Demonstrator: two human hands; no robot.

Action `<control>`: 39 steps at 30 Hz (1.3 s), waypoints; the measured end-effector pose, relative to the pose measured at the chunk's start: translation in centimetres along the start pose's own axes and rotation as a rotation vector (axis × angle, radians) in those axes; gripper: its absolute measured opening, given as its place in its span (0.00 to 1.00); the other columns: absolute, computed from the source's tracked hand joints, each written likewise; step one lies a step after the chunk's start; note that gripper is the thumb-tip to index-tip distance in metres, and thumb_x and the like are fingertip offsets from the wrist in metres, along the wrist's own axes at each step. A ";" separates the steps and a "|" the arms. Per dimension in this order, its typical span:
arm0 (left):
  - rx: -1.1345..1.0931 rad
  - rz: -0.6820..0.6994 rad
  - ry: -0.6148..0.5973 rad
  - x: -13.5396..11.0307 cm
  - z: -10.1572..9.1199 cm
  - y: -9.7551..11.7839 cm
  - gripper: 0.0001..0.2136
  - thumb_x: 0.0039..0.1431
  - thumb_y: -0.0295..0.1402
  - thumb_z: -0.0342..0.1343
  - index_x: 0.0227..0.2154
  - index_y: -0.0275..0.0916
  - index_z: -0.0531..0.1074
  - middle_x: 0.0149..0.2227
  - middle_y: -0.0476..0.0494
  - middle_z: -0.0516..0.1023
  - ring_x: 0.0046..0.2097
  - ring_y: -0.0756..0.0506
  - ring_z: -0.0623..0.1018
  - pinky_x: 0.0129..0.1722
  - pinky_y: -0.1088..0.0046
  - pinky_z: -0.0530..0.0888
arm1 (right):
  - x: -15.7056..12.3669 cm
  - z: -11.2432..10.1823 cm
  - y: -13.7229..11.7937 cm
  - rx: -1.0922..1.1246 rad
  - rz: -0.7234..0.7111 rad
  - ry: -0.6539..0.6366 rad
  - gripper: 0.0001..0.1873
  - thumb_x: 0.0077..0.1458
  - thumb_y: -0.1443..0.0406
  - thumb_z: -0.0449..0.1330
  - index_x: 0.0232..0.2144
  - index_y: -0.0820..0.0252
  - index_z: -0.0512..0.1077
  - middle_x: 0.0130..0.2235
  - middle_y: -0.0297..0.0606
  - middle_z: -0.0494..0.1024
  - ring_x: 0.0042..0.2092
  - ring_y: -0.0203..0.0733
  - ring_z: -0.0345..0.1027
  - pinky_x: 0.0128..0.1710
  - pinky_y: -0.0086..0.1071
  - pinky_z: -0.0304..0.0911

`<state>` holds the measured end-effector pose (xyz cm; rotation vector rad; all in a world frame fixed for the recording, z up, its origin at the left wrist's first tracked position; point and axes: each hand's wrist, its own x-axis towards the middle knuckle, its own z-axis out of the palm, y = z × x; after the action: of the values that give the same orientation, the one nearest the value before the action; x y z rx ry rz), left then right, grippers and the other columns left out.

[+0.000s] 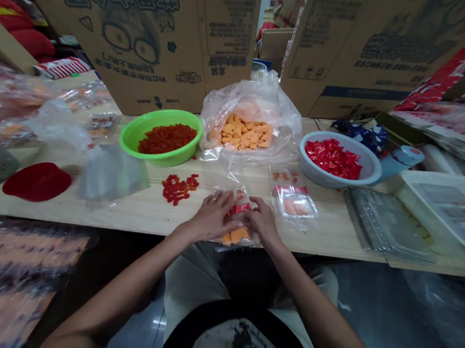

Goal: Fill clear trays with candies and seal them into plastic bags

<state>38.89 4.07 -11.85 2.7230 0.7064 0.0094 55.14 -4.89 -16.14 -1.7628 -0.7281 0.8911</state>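
My left hand [211, 216] and my right hand [261, 220] meet at the near edge of the wooden table [149, 212]. Both grip a small clear packet [235, 235] that holds orange pieces and a red wrapped item. The fingers of both hands curl around its sides. Just left of my left hand lies a small heap of red pieces [179, 188]. A filled clear packet [295, 201] lies to the right of my right hand.
A green bowl [135, 130] of dark red pieces, an open plastic bag [260, 107] of orange pieces and a grey-blue bowl [372, 166] of red wrapped sweets stand behind. Clear bags [111, 175], a red lid [36, 181], white trays [447, 205] and cardboard boxes [147, 32] surround them.
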 end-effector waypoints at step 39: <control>-0.613 -0.017 0.621 -5.4 6.7 -0.3 0.27 0.56 0.31 0.62 0.56 0.43 0.58 0.63 0.33 0.58 0.66 0.35 0.62 0.63 0.46 0.63 | -2.5 3.5 -5.9 -1.137 -0.779 -0.499 0.18 0.58 0.68 0.60 0.51 0.67 0.69 0.48 0.54 0.76 0.49 0.53 0.71 0.46 0.41 0.65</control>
<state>34.56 -0.32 -17.87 2.1013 0.7247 0.9355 50.40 -3.15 -10.81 -1.8460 -2.3874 0.3252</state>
